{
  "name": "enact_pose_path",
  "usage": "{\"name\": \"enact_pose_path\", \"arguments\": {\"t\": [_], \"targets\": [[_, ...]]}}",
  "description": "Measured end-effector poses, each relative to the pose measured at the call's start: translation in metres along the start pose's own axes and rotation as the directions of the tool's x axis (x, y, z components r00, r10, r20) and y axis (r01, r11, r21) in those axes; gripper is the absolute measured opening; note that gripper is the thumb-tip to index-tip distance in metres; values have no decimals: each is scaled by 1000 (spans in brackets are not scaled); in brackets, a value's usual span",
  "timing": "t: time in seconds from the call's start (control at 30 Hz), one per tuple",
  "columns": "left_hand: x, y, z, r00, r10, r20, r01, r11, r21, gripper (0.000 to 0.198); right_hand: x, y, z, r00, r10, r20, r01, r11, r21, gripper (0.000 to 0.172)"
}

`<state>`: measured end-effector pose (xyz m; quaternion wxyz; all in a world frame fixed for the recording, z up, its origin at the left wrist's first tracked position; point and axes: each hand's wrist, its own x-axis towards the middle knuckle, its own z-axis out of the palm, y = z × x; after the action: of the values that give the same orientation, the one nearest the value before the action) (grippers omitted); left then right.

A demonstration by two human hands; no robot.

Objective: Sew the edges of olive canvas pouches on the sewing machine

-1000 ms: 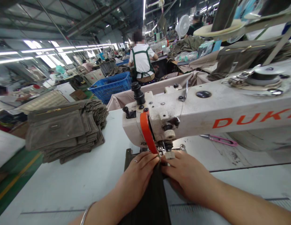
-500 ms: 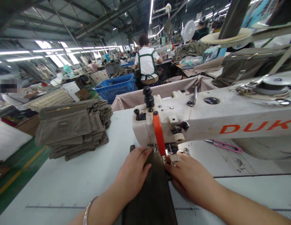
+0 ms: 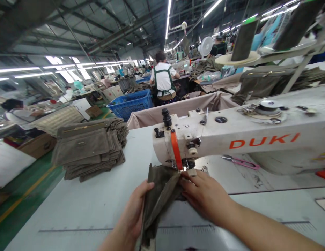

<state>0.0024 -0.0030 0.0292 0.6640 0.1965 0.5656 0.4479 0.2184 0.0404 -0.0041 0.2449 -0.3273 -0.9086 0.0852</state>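
A dark olive fabric piece point(image 3: 158, 195) lies folded and lifted under the head of a white sewing machine point(image 3: 230, 139) marked DUKI. My left hand point(image 3: 133, 216) grips the fabric's left edge from below, fingers curled round it. My right hand point(image 3: 204, 195) rests on the fabric's right side just in front of the presser foot point(image 3: 187, 167), fingers pressed down on the cloth. An orange guard point(image 3: 176, 155) hangs on the machine head above the needle area.
A stack of olive fabric pieces point(image 3: 89, 150) sits on the white table point(image 3: 81, 205) at left. Pink snips point(image 3: 241, 162) lie behind the machine arm. Beyond are a blue basket point(image 3: 131, 103), a seated person in a white shirt point(image 3: 163, 78) and more workstations.
The fabric lay flat under both hands; now my left hand has lifted and folded its left edge up. The camera view has pulled back and shifted right.
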Motion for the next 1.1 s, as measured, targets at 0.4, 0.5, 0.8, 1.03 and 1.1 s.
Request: {"name": "enact_pose_path", "arguments": {"t": [0.4, 0.5, 0.8, 1.03, 1.1], "targets": [[-30, 4, -35, 938, 312, 154, -345, 888, 305, 32, 1, 5, -1, 981, -173, 84, 169, 984, 49, 20], [-28, -10, -11, 974, 169, 153, -168, 986, -18, 35, 4, 6, 0, 983, -169, 72, 165, 984, 66, 23], [-32, -11, -33, 998, 39, 42, -53, 924, 378, 65, -2, 6, -2, 982, -165, 92, 160, 986, 55, 10], [-41, -11, -21, 650, 286, 704, -615, -345, 709, 104, -8, 1, -5, 947, -271, 175, 273, 962, 10, 21], [-41, -15, -2, 617, 170, 769, -637, -466, 614, 100, -10, 1, -5, 946, -274, 172, 278, 961, 1, 20]]}}
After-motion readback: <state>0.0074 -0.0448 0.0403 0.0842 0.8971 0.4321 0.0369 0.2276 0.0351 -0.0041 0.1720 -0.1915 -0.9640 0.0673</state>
